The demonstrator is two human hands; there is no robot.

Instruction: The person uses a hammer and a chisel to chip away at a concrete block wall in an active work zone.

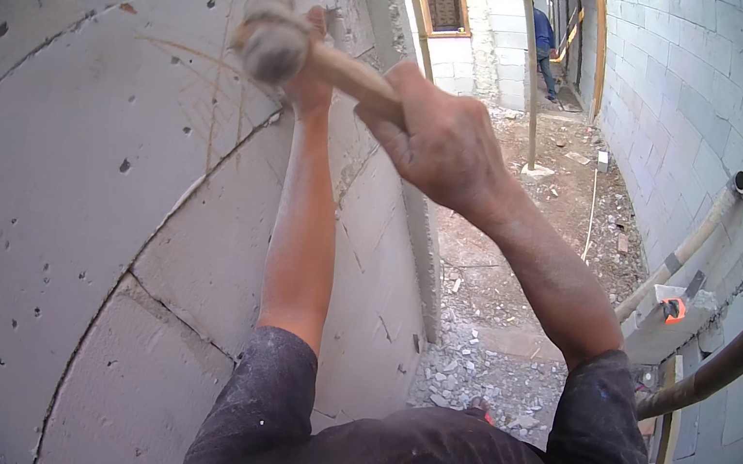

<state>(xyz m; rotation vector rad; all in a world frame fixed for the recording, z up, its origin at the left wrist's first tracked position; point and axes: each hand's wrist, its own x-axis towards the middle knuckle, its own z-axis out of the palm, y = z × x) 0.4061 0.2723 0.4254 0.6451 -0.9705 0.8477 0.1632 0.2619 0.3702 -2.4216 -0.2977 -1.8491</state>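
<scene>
My right hand (450,147) is wrapped round the wooden handle of a hammer (353,78), raised in front of the wall. The hammer's rounded head is smeared by motion and covers part of my left hand (313,90). That left hand is up against the grey block wall (230,198), thumb pointing upward, and seems closed round something hidden behind the hammer head. Brown scratched lines (217,98) cross the wall surface left of the hammer. Dark joints between the blocks and small pits mark the wall.
Rubble and gravel (485,374) cover the ground at the wall's foot. On the right, a pale pipe (707,224) leans by another block wall (679,97), near an orange-and-black item (673,310) on a block. A thin post (531,82) stands ahead; a person in blue (542,44) is farther back.
</scene>
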